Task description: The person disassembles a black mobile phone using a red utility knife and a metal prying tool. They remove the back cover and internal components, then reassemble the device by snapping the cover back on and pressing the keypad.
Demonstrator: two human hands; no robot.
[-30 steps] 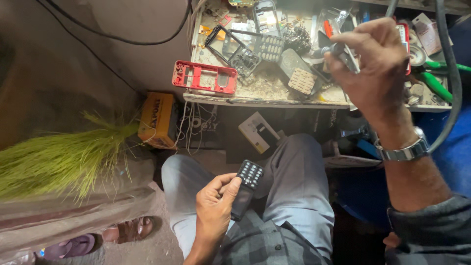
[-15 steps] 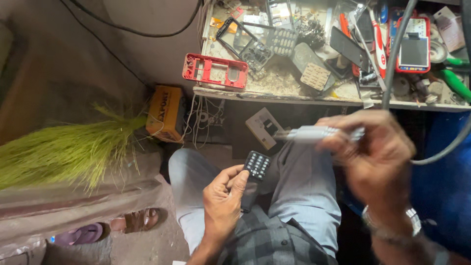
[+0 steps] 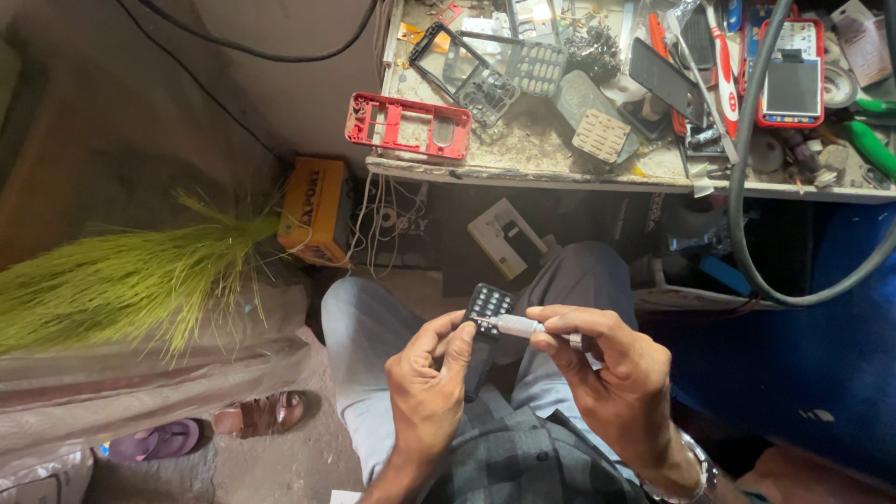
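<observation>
Head view: a small black keypad phone point(image 3: 485, 322) is held over the lap by the left hand point(image 3: 425, 387), whose fingers are curled around its lower body while the thumb lies along its right edge, so the key face is kept turned upward and steady. A silver-tipped tool point(image 3: 523, 327) is pinched between thumb and fingers of the right hand point(image 3: 607, 373), with its point set against the phone's right side just below the keys; the grip near the tip appears chosen for fine control. Both hands are brought close together above the grey trousers point(image 3: 373, 336), apparently so the work can be braced on the thighs.

Beyond the knees, a cluttered desk point(image 3: 560, 173) is seen, and on it parts are spread loose rather than sorted into containers: a red phone frame point(image 3: 408, 124), a black frame, grey keypad mats point(image 3: 535, 67), a red phone with a pale screen point(image 3: 791, 79) and green-handled tools. No tray or box holding parts can be made out on the desk. A thick grey cable point(image 3: 747, 168) is looped down across its front. An orange box point(image 3: 315, 210) is stood under the desk edge, and a green grass broom point(image 3: 131, 280) is laid at the left, near sandals point(image 3: 257, 418) on the floor.
</observation>
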